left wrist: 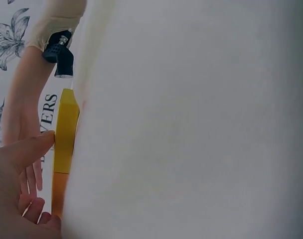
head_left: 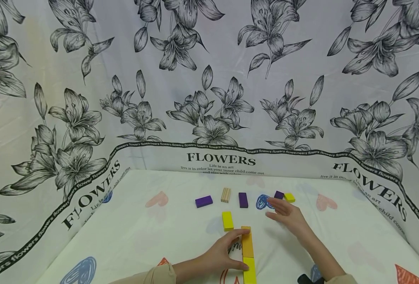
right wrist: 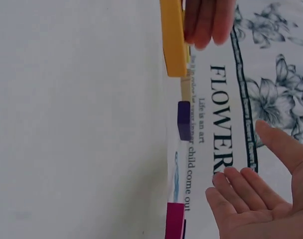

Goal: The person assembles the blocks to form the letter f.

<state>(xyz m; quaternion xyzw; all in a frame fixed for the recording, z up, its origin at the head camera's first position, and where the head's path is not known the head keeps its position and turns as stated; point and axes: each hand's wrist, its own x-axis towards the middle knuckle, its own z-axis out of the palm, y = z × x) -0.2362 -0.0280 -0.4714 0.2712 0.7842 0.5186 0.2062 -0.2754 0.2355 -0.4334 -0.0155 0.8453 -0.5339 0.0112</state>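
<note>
An orange block [head_left: 247, 242] and a yellow block [head_left: 249, 270] lie end to end in a line on the white cloth. My left hand [head_left: 218, 252] is at their left side, one fingertip on the orange block and the thumb on the yellow one. In the left wrist view the thumb presses the side of the yellow block [left wrist: 67, 132]. Above the cloth to the right, my right hand [head_left: 292, 219] holds nothing, its fingers extended and thumb apart. A magenta block [right wrist: 174, 220] shows low in the right wrist view.
Beyond the left hand lies another yellow block [head_left: 228, 221]. Farther back are a purple block [head_left: 203, 201], a striped wooden block [head_left: 226, 195] and a dark purple block [head_left: 243, 200]. A small purple block [head_left: 279, 195] and yellow block [head_left: 289, 197] sit behind the right hand. Flowered curtains [head_left: 213, 118] enclose the table.
</note>
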